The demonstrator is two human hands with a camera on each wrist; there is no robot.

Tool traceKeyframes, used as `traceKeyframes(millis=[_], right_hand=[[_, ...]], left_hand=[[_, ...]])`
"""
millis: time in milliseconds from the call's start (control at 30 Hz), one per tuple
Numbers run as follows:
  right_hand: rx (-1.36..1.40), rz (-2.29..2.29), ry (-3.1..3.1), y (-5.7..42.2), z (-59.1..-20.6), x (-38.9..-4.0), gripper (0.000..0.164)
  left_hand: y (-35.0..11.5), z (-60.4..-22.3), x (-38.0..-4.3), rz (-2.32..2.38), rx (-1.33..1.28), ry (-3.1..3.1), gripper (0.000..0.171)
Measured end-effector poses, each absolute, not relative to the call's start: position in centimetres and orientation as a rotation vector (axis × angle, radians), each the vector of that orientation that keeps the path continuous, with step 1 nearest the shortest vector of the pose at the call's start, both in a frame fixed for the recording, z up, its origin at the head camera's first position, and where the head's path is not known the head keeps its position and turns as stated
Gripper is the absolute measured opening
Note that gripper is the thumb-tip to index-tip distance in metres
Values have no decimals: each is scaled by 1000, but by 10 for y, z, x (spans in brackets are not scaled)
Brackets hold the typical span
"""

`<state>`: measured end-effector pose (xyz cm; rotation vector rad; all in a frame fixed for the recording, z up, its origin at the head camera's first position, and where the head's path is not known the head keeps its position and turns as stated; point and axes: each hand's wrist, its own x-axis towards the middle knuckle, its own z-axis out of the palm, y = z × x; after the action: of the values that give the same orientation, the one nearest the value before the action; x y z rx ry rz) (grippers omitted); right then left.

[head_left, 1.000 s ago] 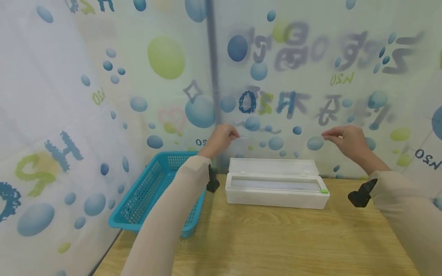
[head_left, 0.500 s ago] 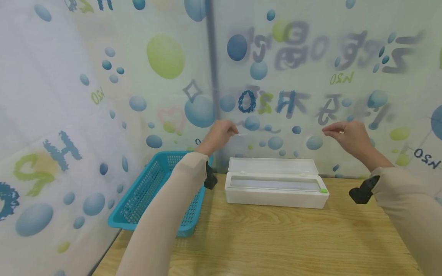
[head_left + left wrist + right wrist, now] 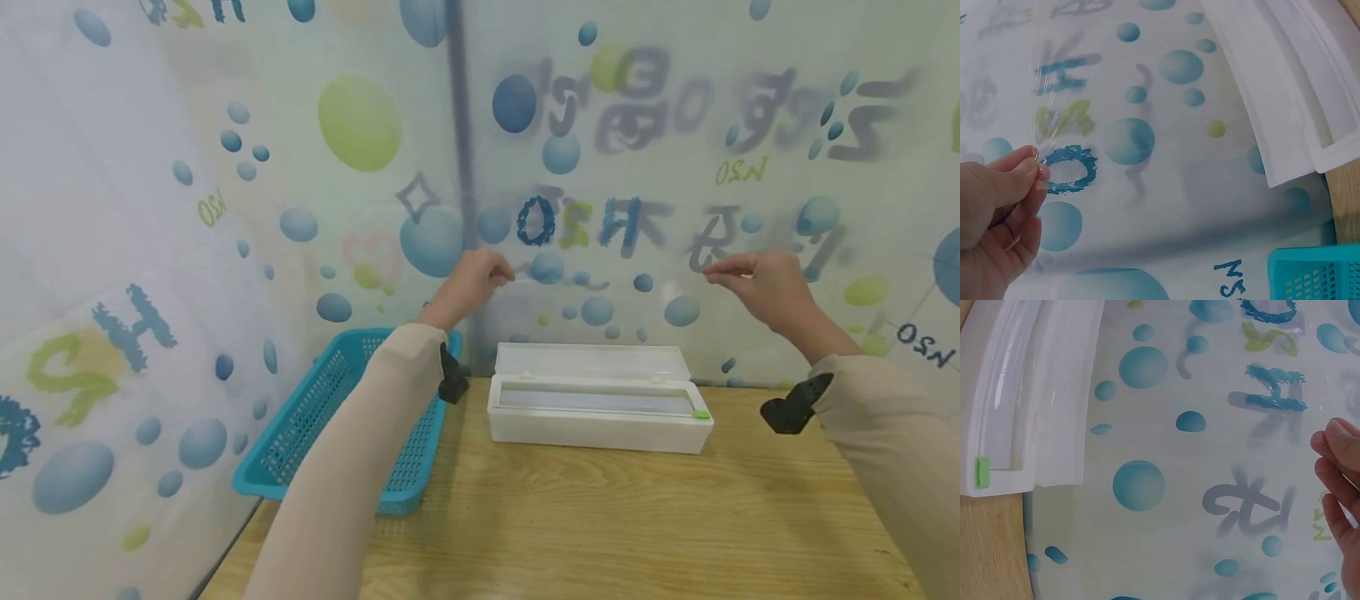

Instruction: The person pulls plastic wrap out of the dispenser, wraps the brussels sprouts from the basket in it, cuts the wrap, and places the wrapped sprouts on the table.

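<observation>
Thumb and fingertips of my left hand (image 3: 472,287) pinch the corner of a clear cling film sheet (image 3: 1040,128), creased into thin lines where it is held. Across from it, my right hand (image 3: 772,287) has its thumb and fingertips together, pinching the film's other side; little of the film shows there beyond faint glints. The sheet is see-through, so its lower edge is hard to make out. Below and between both hands, a white cling film dispenser box (image 3: 600,432) stands on the table with its lid (image 3: 592,361) raised. A green slide cutter (image 3: 701,414) sits at its right end.
A turquoise plastic basket (image 3: 405,492) stands on the left of the wooden table (image 3: 600,517), partly behind my left forearm. A patterned curtain (image 3: 622,167) hangs just behind the table and wraps round the left side.
Both hands have risen a little, keeping roughly the same distance apart. The dispenser box and basket have stayed in place.
</observation>
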<state>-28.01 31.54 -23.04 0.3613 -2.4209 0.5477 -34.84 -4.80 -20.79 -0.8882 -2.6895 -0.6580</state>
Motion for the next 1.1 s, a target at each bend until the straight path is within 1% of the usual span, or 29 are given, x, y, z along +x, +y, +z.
traceKeyframes(millis=[400,600,733,967,1100], right_hand=[[367,525,-2368,317,-219,-277,14],[361,528,-2406,320,-217,-274,18],[350,573,-2433,320,-217,-264,18],[417,511,-2388,322,-222,-249,14],[438,500,-2368,321,-227,-241,15]], left_hand=[[-49,-193,-347,-645,-901,-2697,19],[-50,-193,-343,-642,-918,-2684,18],[-54,-195,-335,-654,-951,-2664,17],[-60,-199,-313,-675,-1008,-2643,16],[-62,-200,-303,-663,-1013,-2647,16]])
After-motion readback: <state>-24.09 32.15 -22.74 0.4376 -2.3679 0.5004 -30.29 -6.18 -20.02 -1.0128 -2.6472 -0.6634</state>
